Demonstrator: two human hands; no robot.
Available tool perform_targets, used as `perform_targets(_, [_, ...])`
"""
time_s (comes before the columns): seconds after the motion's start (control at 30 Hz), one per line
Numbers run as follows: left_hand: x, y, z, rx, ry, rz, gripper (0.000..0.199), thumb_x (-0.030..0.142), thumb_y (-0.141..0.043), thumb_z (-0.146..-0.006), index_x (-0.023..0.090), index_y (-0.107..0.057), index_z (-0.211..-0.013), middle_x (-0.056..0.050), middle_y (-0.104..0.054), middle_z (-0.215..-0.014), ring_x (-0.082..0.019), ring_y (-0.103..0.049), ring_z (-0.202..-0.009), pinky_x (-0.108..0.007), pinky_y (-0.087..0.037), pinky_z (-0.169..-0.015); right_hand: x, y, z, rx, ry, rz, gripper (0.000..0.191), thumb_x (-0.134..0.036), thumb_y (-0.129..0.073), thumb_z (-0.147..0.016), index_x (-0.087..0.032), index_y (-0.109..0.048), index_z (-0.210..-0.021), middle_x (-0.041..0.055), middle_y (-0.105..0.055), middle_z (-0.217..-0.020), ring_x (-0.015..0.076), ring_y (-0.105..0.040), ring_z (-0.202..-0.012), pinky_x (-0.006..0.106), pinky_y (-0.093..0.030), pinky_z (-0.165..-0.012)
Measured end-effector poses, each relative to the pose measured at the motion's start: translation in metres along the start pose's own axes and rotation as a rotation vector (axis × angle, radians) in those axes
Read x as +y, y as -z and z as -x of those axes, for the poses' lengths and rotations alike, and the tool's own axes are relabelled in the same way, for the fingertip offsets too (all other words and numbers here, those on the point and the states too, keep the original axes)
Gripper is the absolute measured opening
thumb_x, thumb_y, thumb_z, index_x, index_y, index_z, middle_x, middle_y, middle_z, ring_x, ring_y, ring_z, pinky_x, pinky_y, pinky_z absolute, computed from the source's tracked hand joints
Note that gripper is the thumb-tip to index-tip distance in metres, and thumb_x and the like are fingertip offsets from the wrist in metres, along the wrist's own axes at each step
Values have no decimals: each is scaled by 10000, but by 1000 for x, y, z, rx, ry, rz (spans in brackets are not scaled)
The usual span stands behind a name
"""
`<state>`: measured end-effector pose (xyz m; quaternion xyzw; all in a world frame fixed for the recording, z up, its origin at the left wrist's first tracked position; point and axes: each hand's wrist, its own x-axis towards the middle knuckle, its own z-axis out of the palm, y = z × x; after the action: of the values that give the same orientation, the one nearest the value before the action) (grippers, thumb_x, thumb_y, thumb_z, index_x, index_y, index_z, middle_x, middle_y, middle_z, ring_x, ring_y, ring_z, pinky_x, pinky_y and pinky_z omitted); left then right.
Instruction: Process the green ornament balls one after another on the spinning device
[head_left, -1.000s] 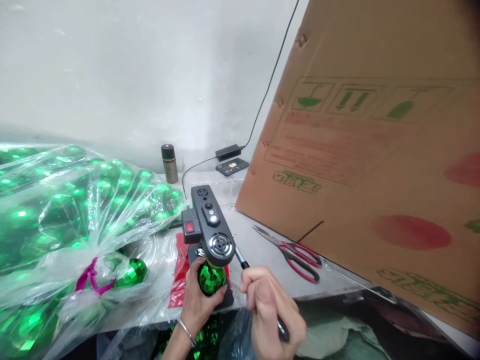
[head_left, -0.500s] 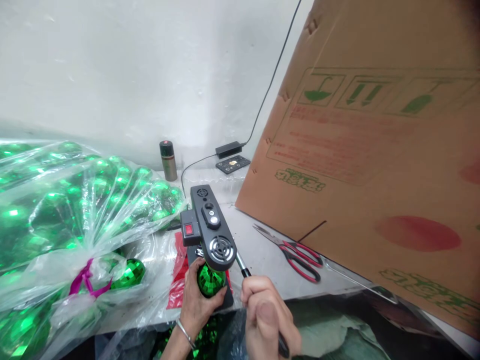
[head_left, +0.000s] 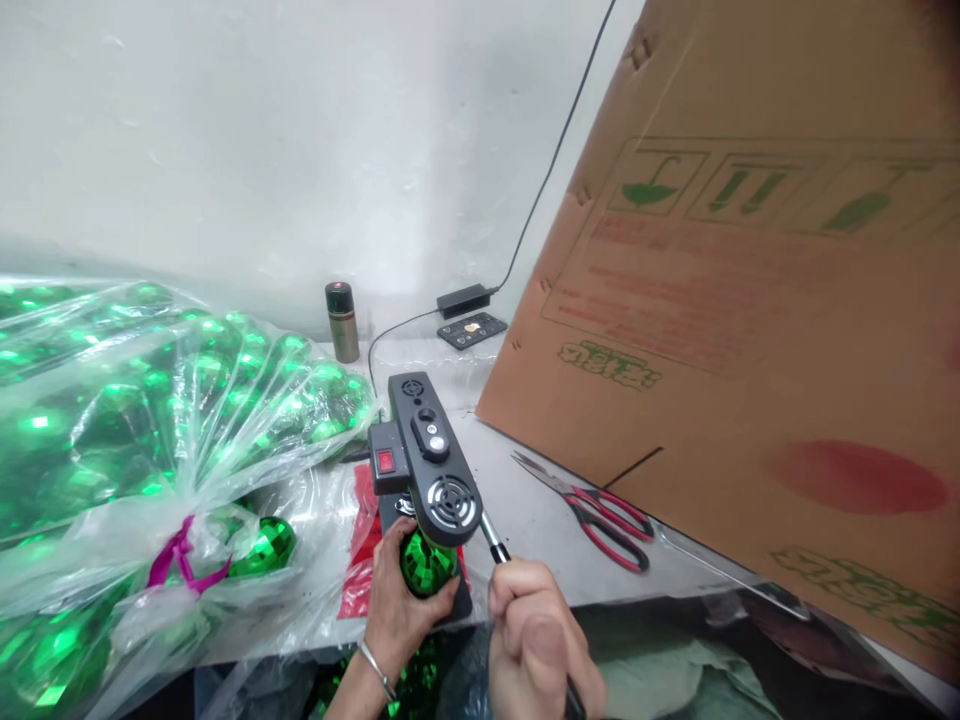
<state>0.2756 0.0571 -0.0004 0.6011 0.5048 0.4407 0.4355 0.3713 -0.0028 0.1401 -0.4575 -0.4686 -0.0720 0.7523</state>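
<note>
My left hand [head_left: 403, 600] is wrapped round a shiny green faceted ball [head_left: 429, 562], fingers on its left side and thumb across its front. The ball sits under the round front end of a black bench machine [head_left: 442, 460] with a red switch [head_left: 385, 461] on its side. In my right hand [head_left: 544, 630] is the black grip of a metal lever [head_left: 493, 535] that runs up to the machine's right side. The ball's top is hidden beneath the machine head. Red plastic film [head_left: 361, 560] lies under the machine.
A clear bag [head_left: 180, 440] of green balls, tied with purple ribbon [head_left: 180, 555], fills the left. Red-handled scissors [head_left: 611, 520] lie right of the machine, beside a large cardboard box [head_left: 720, 330]. A spray can [head_left: 343, 325], power adapter [head_left: 465, 300] and phone [head_left: 472, 331] stand or lie behind.
The whole view has shifted slightly, so things sit a little further right. Both hands keep their holds on the ball and the lever, with no clear movement.
</note>
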Motion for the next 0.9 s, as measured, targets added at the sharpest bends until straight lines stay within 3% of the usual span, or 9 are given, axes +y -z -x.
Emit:
perform_targets(0.23, [2,0,0,14,-3,-12,724,449,-928,-616,211,-748,-1276,-168,-860,-1290,-469,-831,-1263,-715,-651,-1178,2,5,1,-63,-5,-20,541,-293,-441,-1276,-241,-514,-743,-34,-585,-712,103,-547,-585,289,-379,-533])
perform_targets(0.63, [1,-5,-1,18,-52,-45,690,423,-911,-628,220,-761,-1270,-152,-864,-1272,-452,-842,-1234,-682,-679,-1141,19,13,16,-45,-33,-57,532,-304,-468,-1262,-246,-523,-736,-26,-582,-701,124,-547,-585,289,-420,-536])
perform_targets(0.9, [-3,-8,-2,26,-73,-48,696,389,-918,-628,221,-763,-1285,-147,-865,-1260,-442,-844,-1219,-676,-677,-1132,8,3,6,-2,-50,-83,574,-342,-488,-1268,-245,-495,-702,-47,-521,-679,111,-522,-565,256,-409,-499])
